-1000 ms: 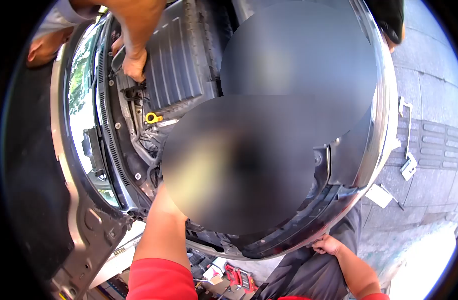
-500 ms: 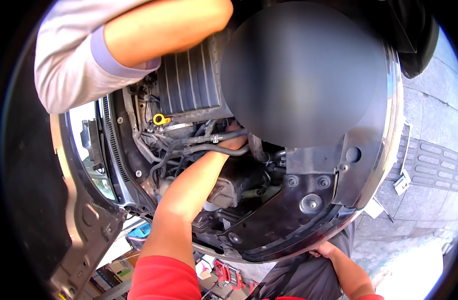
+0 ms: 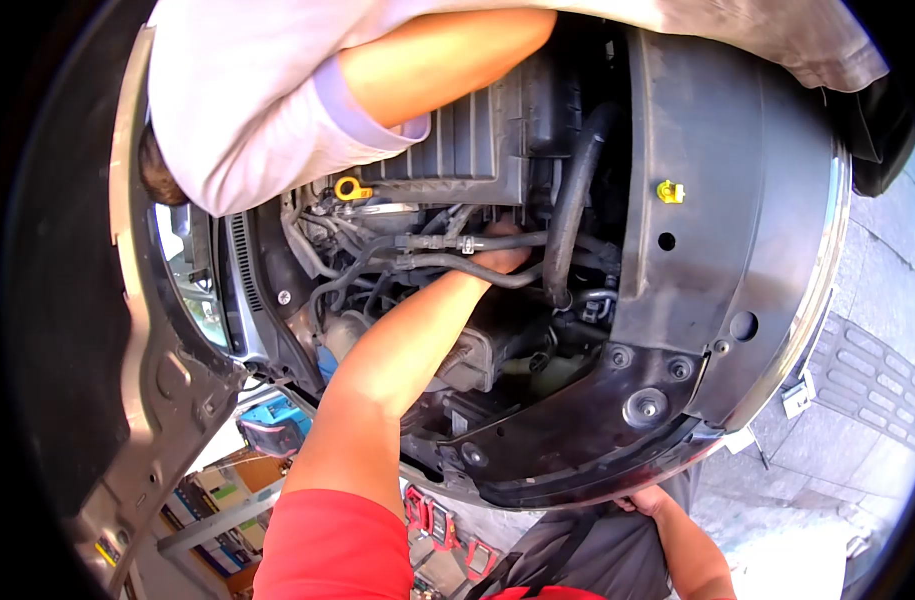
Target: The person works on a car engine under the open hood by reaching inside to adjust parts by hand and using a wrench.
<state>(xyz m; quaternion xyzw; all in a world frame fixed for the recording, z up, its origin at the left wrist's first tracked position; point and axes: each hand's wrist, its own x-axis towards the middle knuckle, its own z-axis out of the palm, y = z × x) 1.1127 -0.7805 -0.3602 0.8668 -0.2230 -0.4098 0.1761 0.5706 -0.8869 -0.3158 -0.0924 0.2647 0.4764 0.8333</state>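
My left hand (image 3: 502,245) is deep in the engine bay, beneath two dark hoses (image 3: 437,262), beside the ribbed black engine cover (image 3: 457,150). Its fingers are hidden among the parts. Low at the car's front edge, my right hand (image 3: 645,499) has its fingers curled against the bumper (image 3: 577,497); what they hold, if anything, is hidden. A yellow ring handle (image 3: 351,188) stands up beside the engine cover.
Another person's bare arm (image 3: 447,65) and light sleeve (image 3: 307,130) reach across the top of the bay. The raised hood (image 3: 167,400) is at left. Red tool cases (image 3: 440,525) lie below. A yellow clip (image 3: 669,191) sits on the front panel.
The view has shifted and the other person's arm and torso now lean farther across the bay. My left hand shows under the hoses. My right hand stays at the bumper.
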